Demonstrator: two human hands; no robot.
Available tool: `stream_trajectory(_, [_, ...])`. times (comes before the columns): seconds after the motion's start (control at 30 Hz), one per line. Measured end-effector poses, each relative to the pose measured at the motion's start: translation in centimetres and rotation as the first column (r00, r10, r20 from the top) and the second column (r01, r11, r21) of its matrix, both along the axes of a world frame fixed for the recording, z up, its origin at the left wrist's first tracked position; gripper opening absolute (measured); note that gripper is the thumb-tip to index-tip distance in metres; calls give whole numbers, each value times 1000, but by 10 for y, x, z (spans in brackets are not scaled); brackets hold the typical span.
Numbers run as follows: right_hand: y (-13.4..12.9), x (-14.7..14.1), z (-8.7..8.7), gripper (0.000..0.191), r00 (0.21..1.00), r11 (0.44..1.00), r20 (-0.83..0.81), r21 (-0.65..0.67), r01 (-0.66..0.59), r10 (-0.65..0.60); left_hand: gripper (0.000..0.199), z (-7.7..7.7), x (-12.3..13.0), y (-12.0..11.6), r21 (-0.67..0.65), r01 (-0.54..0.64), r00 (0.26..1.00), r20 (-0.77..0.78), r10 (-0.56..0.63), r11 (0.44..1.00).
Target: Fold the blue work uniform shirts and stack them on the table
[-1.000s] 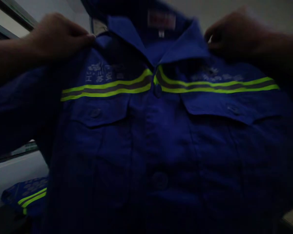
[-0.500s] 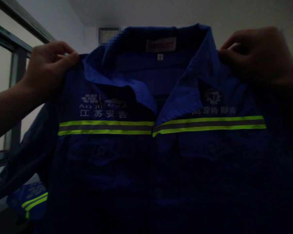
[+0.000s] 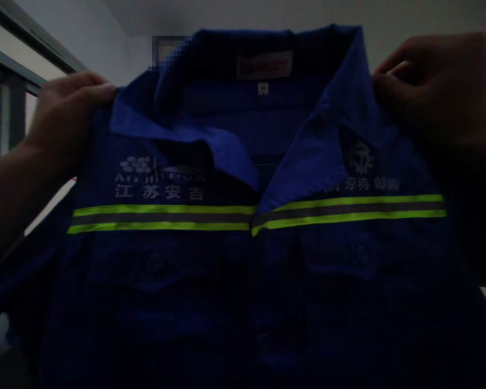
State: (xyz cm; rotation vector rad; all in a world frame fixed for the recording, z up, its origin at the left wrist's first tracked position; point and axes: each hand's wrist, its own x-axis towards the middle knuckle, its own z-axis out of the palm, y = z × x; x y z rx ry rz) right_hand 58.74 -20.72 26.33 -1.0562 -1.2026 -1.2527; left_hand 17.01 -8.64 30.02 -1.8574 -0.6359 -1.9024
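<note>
A dark blue work jacket (image 3: 263, 292) hangs spread out in front of me, its front facing me. Across the chest runs a yellow-green reflective stripe (image 3: 162, 218), with white printed lettering above it on both sides. The collar (image 3: 299, 156) lies folded open, and a white label (image 3: 264, 65) shows inside the neck. My left hand (image 3: 68, 108) pinches the shoulder at the left of the view, and my right hand (image 3: 437, 86) pinches the opposite shoulder. Darkness hides the lower part of the jacket.
A dark window frame (image 3: 10, 108) stands along the left. Behind the jacket are a pale wall (image 3: 81, 38) and ceiling (image 3: 243, 13). A small blurred-out patch (image 3: 170, 51) shows on the back wall.
The jacket looks larger and nearer, and its shoulders are spread wider as my hands have moved apart. A second blue garment with a reflective stripe at lower left is now out of sight.
</note>
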Motion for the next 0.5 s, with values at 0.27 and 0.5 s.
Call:
stream_trajectory(0.27, [117, 28, -13, 35, 987, 839, 99, -521, 158, -125, 41, -39, 21, 123, -612, -238, 887, -453, -88, 754])
stream_trajectory(0.5, [268, 41, -129, 28, 979, 268, 34, -959, 89, -203, 23, -183, 90, 239, -642, -621, 701, -712, -48, 450])
